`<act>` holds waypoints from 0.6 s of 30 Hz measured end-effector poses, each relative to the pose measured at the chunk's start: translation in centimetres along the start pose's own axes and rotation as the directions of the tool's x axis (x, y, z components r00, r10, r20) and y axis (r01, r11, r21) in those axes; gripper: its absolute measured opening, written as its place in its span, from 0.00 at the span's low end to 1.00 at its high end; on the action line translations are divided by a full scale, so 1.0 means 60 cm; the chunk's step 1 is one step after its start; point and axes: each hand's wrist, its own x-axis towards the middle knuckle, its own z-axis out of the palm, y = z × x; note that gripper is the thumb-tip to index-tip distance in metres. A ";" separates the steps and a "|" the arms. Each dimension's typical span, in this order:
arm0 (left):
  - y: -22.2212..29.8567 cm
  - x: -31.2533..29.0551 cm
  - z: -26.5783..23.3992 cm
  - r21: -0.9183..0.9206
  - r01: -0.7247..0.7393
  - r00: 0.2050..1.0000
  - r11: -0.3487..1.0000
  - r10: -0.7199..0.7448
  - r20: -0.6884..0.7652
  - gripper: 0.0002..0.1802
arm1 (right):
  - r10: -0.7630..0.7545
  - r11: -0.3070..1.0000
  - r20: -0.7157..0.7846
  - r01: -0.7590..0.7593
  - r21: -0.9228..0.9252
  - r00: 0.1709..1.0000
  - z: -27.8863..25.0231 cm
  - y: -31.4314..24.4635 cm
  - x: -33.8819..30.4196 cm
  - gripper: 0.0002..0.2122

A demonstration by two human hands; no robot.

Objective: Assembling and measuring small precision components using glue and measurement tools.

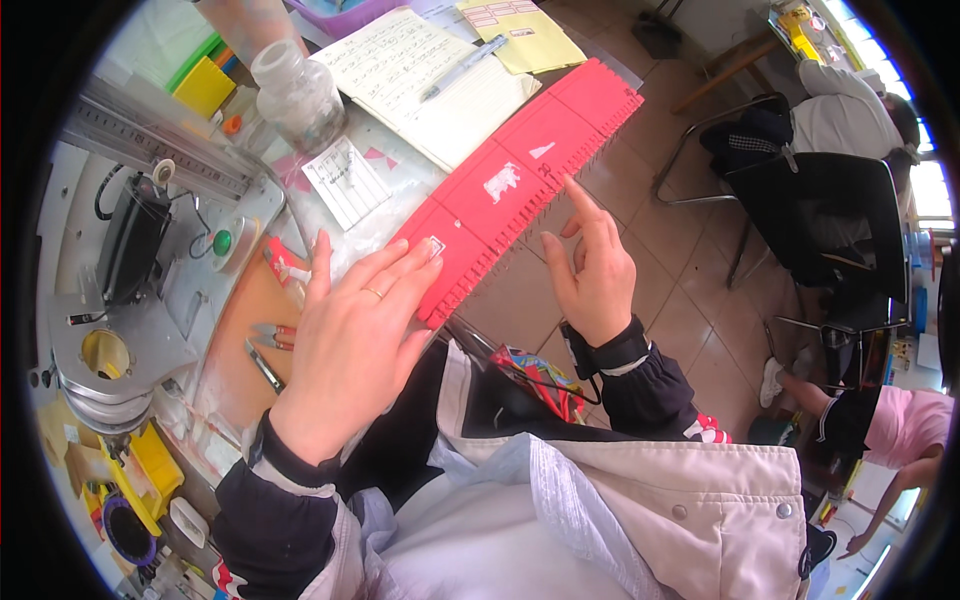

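Note:
A long red board point(470, 215) lies slantwise along the table's edge, with pale worn patches and lines across it. A row of short, thin pin-like pieces sticks out along its right edge; they are too fine to identify. My left hand point(350, 310), a ring on one finger, rests open with its fingertips on the board's near end. My right hand point(595, 265) is beside the right edge, thumb and index finger apart, the other fingers partly curled. Its index fingertip is at the row of thin pieces; whether it touches them I cannot tell. Nothing shows in either hand.
An open notebook point(400, 75) with a pen point(465, 68), a yellow envelope point(525, 38) and a glass bottle point(300, 95) lie beyond the board. A machine point(135, 240) and tweezers point(265, 365) are at left. Black chairs point(820, 215) and other people are at right.

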 end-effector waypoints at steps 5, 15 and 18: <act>-0.003 0.001 -0.004 -0.012 -0.033 0.999 0.999 0.033 0.009 0.32 | -0.010 0.999 0.058 0.013 -0.049 0.998 0.002 0.007 0.002 0.28; 0.001 -0.001 -0.002 0.030 -0.002 1.000 1.000 0.002 -0.001 0.26 | 0.010 0.999 0.047 -0.008 -0.035 0.999 0.004 0.013 0.004 0.29; 0.003 0.001 -0.006 0.041 -0.004 1.000 0.999 0.004 0.001 0.26 | 0.011 0.999 0.054 -0.010 -0.032 0.998 0.003 0.014 0.006 0.29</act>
